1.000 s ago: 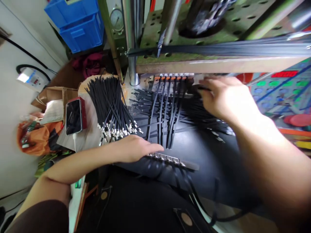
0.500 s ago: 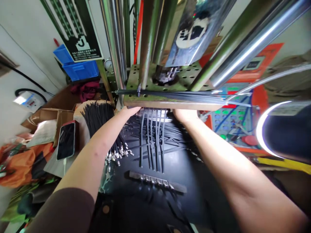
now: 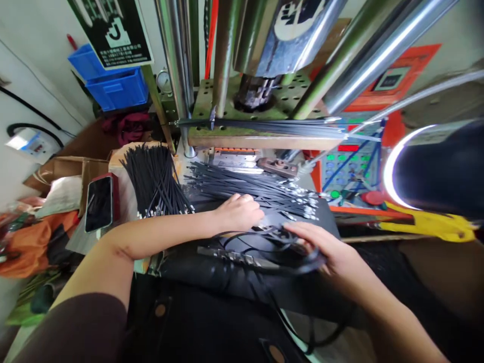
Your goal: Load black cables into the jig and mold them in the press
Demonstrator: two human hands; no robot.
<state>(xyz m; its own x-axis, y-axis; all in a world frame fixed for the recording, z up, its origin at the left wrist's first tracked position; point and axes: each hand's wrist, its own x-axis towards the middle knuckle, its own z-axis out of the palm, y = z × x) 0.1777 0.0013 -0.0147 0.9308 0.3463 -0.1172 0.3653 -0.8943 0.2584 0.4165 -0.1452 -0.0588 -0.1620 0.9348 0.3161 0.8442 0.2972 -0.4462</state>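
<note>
My left hand (image 3: 240, 213) is closed above the black work surface, its fingers curled under and what they grip hidden. My right hand (image 3: 319, 244) has its fingers closed round looped black cables (image 3: 264, 236), which bend across toward the underside of my left hand; motion blurs them. Below the hands lies a metal holder strip (image 3: 238, 256) with black leads running down from it. Just beyond my left hand a spread pile of black cables (image 3: 249, 186) with silvery connector ends (image 3: 308, 201) covers the surface.
A press plate (image 3: 264, 141) on steel columns overhangs the back, with a metal mould (image 3: 234, 159) and clamp (image 3: 278, 166) beneath. Cable bundle (image 3: 155, 176) and phone (image 3: 99, 201) are at left. A control panel (image 3: 351, 161), ring lamp (image 3: 401, 166) and yellow tool (image 3: 434, 224) stand right.
Both hands have come out from under the press plate toward me. The cables that hung straight from the mould are now looped at my hands. The view has shifted, uncovering the mould and clamp.
</note>
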